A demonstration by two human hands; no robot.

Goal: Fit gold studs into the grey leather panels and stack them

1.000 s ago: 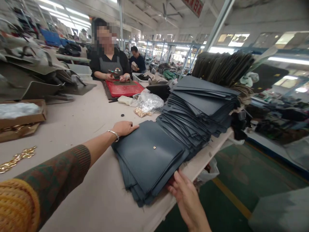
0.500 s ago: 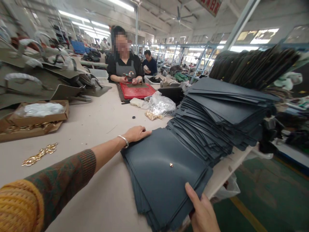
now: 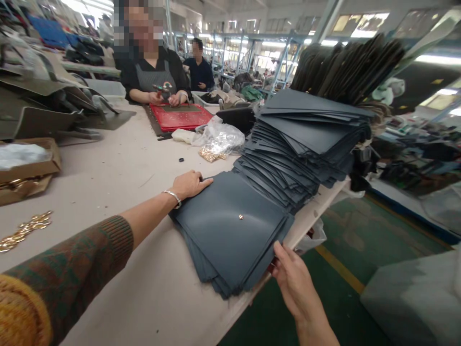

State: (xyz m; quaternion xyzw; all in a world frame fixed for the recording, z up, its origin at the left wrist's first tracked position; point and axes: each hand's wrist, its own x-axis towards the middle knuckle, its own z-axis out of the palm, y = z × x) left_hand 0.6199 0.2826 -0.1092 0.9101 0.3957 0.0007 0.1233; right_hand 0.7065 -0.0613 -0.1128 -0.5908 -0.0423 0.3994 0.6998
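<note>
Two bare hands flank a stack of dark blue sheets [image 3: 223,240] on a pale counter [image 3: 144,283]. The left hand [image 3: 189,185] lies over the far-left edge, forefinger extended onto the top; how firmly that grip closes cannot be told. The right hand [image 3: 293,271] has its thumb at the near-right edge, fingers curled lower and partly hidden; whether this grip pinches the sheets is also unclear. Between the two grips, a small gold-coloured stud [image 3: 241,217] sits on the top sheet. Beyond the right grip rises a taller, fanned pile [image 3: 298,149]; beyond the left lies a clear plastic bag [image 3: 226,137], with a co-worker [image 3: 154,79] farther off. The step in hand appears to be squaring the stack, which seems to call for even pressure from both sides.
</note>
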